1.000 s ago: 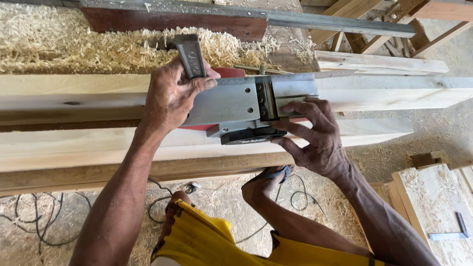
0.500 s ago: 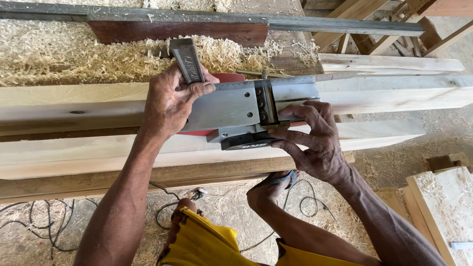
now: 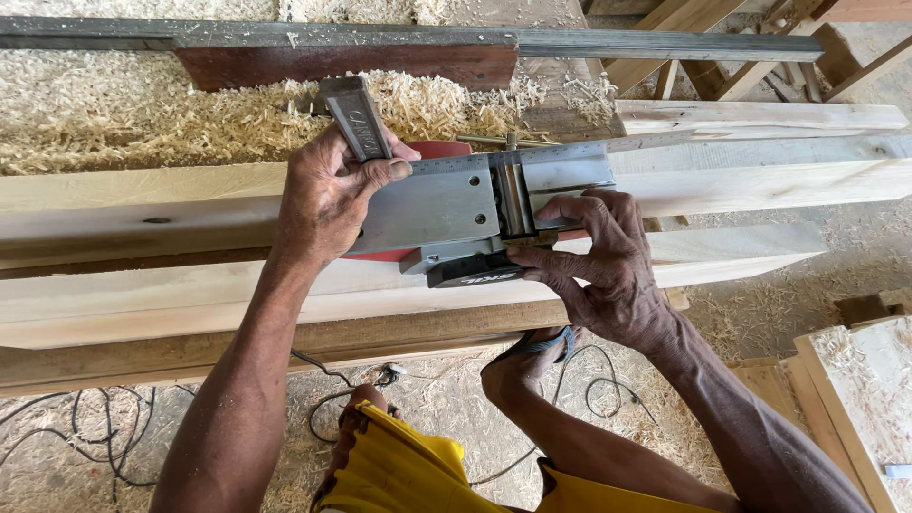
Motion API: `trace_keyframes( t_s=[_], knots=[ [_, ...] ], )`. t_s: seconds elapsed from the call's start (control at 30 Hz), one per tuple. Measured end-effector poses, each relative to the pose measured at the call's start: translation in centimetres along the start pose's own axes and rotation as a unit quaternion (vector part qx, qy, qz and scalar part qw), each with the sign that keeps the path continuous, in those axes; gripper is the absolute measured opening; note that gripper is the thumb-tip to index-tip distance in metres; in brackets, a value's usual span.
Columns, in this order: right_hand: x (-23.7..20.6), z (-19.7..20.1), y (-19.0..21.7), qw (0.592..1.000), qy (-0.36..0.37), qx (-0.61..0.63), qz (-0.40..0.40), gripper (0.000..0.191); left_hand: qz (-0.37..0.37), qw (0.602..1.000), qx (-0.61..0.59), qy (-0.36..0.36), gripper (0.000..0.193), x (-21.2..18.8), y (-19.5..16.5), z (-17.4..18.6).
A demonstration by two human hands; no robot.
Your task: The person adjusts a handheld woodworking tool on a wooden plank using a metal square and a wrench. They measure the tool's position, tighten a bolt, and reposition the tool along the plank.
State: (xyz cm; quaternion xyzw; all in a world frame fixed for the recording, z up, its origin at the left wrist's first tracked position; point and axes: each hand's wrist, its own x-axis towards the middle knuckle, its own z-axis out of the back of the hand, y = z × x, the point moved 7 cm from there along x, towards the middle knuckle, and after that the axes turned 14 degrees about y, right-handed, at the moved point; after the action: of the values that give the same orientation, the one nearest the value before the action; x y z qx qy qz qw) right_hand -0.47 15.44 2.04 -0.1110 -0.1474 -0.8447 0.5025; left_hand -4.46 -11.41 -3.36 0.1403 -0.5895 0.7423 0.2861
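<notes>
Tool: electric hand planer (image 3: 446, 214), turned upside down, grey metal sole facing up, red body underneath.
Pose: lying lengthwise along the pale wooden plank (image 3: 142, 214).
Blade slot: across the sole, right of centre.

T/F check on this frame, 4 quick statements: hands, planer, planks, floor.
1. The left hand grips the dark grey whetstone bar over the upturned grey metal electric planer. True.
2. The right hand hangs free of the planer. False: its fingers press on the planer.
3. The planer rests on long pale wooden planks. True.
4. The ground behind is swept. False: wood shavings cover it.
</notes>
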Motion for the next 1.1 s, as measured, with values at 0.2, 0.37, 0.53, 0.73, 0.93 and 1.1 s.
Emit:
trace_keyframes(
  t_s=[0.2,0.37,0.53,0.73,0.93,1.1],
  knots=[
    [-0.1,0.4,0.0,1.0,-0.005,0.013,0.011,0.033,-0.007,1.0,-0.004,-0.002,0.012,-0.2,-0.1,-0.2],
    [0.8,2.9,-2.8,0.997,-0.067,-0.024,-0.011,0.013,-0.007,1.0,0.014,-0.011,0.01,0.1,-0.8,0.1],
    [2.8,4.8,-6.4,0.975,-0.042,-0.215,-0.023,0.023,-0.002,0.999,-0.041,-0.009,0.015,0.1,-1.2,-0.2],
    [4.3,3.3,-8.6,0.992,0.031,-0.119,-0.023,0.007,0.008,1.0,-0.002,-0.01,0.013,0.3,-0.8,0.2],
    [4.4,2.8,-9.1,0.998,0.035,-0.037,-0.03,0.007,0.01,1.0,-0.014,-0.009,0.012,0.1,-0.2,0.3],
    [4.7,3.2,-8.5,0.999,0.021,-0.011,-0.044,0.005,-0.004,1.0,0.013,-0.004,0.01,0.2,-0.3,0.5]
  ],
)
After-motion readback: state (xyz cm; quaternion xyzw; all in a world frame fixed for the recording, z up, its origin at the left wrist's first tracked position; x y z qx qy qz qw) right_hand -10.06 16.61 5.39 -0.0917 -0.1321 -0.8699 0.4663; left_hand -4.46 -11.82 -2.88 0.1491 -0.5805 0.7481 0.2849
